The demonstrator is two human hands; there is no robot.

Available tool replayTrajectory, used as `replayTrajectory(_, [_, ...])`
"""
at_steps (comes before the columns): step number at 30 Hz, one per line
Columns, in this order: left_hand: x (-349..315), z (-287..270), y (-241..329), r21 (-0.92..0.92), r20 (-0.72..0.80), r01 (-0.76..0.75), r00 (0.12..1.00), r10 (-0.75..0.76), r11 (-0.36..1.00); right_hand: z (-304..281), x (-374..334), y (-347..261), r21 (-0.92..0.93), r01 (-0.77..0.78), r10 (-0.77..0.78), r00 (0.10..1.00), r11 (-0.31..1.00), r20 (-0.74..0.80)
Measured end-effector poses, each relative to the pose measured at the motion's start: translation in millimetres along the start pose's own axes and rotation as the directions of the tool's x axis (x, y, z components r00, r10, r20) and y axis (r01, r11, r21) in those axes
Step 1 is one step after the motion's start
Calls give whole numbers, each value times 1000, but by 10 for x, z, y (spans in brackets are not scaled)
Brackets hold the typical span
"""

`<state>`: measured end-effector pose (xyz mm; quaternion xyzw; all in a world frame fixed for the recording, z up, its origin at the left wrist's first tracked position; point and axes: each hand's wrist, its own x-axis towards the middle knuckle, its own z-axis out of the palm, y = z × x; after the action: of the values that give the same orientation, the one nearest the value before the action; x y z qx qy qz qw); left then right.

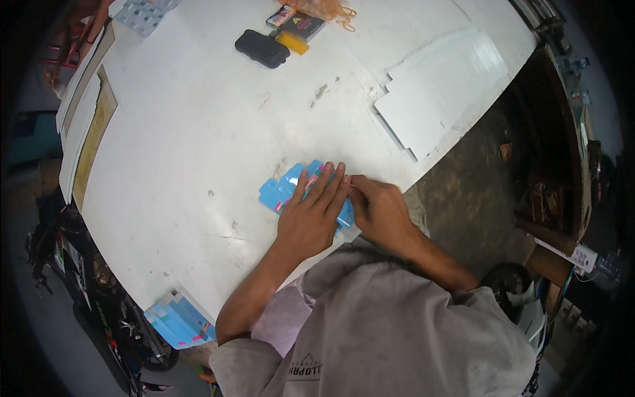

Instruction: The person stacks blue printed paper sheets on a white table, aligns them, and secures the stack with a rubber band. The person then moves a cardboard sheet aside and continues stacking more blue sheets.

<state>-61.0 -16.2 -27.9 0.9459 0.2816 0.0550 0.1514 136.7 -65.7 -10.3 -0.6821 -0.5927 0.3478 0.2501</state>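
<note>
A flat blue cardboard box blank (278, 192) with pink and white print lies near the table's front edge. My left hand (311, 218) is spread flat on it, fingers stretched out and pressing it down. At the blank's right edge, my right hand (380, 208) is closed, its thumb and fingers pinched along that edge beside my left fingertips. My palms and fingers hide much of the blank's middle.
The white table (178, 119) bears a stack of glossy white cut sheets (443, 92) at the right. Farther off are a black case (262, 49), a yellow lighter (292, 42), a dark small box (304, 26) and an orange plastic bag (321, 8). Blue folded cartons (177, 321) sit at the lower left corner.
</note>
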Motion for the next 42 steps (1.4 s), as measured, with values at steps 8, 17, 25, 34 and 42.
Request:
replayTrajectory(8, [75, -56, -7, -238, -110, 30, 992, -57, 971, -228, 308, 317, -272, 385, -470, 756, 882, -455])
replayTrajectory(17, [171, -69, 33, 59, -87, 64, 994, -59, 996, -50, 45, -138, 162, 1, -1, 1000, 987, -1])
replayTrajectory(25, [218, -76, -45, -254, -129, 46, 988, -81, 966, -391, 531, 435, -489, 37, -337, 770, 872, -542])
replayTrajectory(34, [256, -173, -41, -60, 20, -27, 999, 28, 998, -446, 501, 416, -415, 98, -285, 863, 905, -417])
replayTrajectory(42, [206, -27, -109, -196, -54, -32, 998, 22, 980, -317, 292, 195, -399, 179, -323, 887, 899, -329])
